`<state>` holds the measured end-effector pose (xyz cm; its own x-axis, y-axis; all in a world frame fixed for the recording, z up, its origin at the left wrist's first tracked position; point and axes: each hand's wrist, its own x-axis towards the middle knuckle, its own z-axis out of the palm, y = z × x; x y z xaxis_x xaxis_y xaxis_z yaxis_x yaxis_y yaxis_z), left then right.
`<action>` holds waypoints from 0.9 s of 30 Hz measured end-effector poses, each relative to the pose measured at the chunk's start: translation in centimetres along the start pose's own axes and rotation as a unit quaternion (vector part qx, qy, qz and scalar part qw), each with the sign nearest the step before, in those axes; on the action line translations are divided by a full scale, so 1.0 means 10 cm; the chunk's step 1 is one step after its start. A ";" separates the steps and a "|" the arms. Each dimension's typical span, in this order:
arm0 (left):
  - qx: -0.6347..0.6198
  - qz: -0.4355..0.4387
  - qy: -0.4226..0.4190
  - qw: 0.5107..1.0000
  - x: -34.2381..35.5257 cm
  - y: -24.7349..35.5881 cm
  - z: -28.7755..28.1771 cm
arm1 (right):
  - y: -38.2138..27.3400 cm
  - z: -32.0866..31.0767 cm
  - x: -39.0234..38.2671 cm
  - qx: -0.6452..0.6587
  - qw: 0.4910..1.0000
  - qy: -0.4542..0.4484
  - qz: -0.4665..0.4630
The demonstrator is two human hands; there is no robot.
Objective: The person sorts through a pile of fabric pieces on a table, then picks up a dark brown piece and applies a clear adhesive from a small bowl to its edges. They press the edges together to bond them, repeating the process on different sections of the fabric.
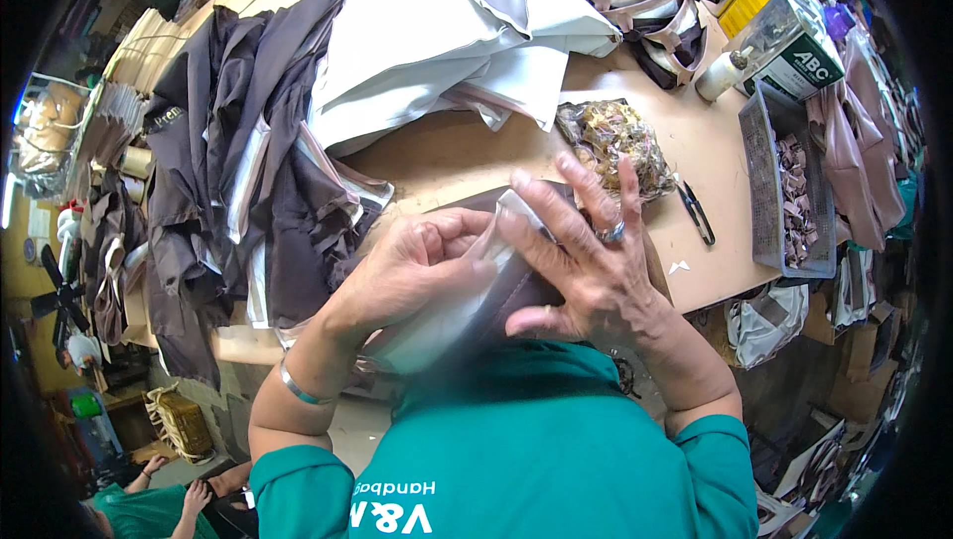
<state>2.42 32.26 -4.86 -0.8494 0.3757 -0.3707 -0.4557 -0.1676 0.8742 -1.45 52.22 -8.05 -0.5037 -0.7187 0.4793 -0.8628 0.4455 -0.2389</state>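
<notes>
A dark brown piece of material with a pale lining (439,333) slants across in front of my body, at the table's near edge. The fingers of my left hand (397,263) are closed in a pinch on its upper edge. Spread wide beside that pinch is my right hand (601,266), a ring on one finger. Its index fingertip is at the pale corner, and the rest of the hand passes over the brown side. The lower part of the piece is blurred.
Brown fabric pieces (223,132) heap at the left, next to large white sheets (407,33). A clear bag of small bits (620,142), black snips (697,213), a white bottle (721,76) and a grey basket (764,192) of scraps stand right. Another person (159,509) is at lower left.
</notes>
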 end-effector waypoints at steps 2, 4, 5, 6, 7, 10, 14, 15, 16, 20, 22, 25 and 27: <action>-0.021 -0.009 -0.003 1.000 -0.03 -0.03 -0.03 | -0.01 0.01 0.00 -0.001 1.000 0.010 -0.008; -0.030 -0.027 -0.001 0.999 -0.05 -0.07 -0.06 | -0.02 -0.05 0.06 -0.024 0.999 0.006 0.021; -0.033 -0.021 0.001 0.999 -0.05 -0.09 -0.06 | -0.01 0.03 0.07 -0.012 1.000 0.019 0.015; -0.036 -0.024 0.005 0.999 -0.06 -0.10 -0.07 | -0.02 0.06 0.06 -0.002 1.000 0.013 0.002; -0.036 -0.025 0.008 0.999 -0.06 -0.09 -0.07 | -0.02 0.07 0.05 0.005 1.000 0.009 -0.011; -0.059 -0.022 0.008 0.998 -0.06 -0.10 -0.09 | -0.04 0.08 -0.03 0.034 0.999 0.032 -0.024; -0.078 -0.027 0.024 0.996 -0.06 -0.08 -0.03 | -0.06 0.13 -0.01 0.040 0.999 0.011 -0.020; -0.048 -0.021 0.017 0.998 -0.05 -0.12 -0.06 | -0.03 0.14 0.01 0.034 0.999 0.005 -0.013; -0.049 -0.019 0.017 0.998 -0.04 -0.13 -0.06 | -0.01 0.13 0.03 0.024 1.000 -0.001 -0.003; -0.051 -0.010 0.017 0.999 0.01 -0.20 -0.09 | 0.11 0.18 0.09 0.029 0.999 -0.013 0.013; -0.044 -0.007 0.023 0.999 0.00 -0.22 -0.13 | 0.14 0.19 0.12 -0.009 1.000 -0.021 0.020; -0.008 -0.009 0.026 1.000 0.00 -0.30 -0.16 | 0.13 0.18 0.12 -0.046 0.998 -0.011 0.028; 0.011 -0.004 0.015 1.000 0.02 -0.29 -0.16 | 0.08 0.11 0.10 -0.056 0.998 0.022 0.005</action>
<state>3.15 31.30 -7.93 -0.8536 0.3494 -0.3863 -0.4565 -0.1446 0.8779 -2.65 51.26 -8.69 -0.5083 -0.6902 0.5150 -0.8462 0.5114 -0.1498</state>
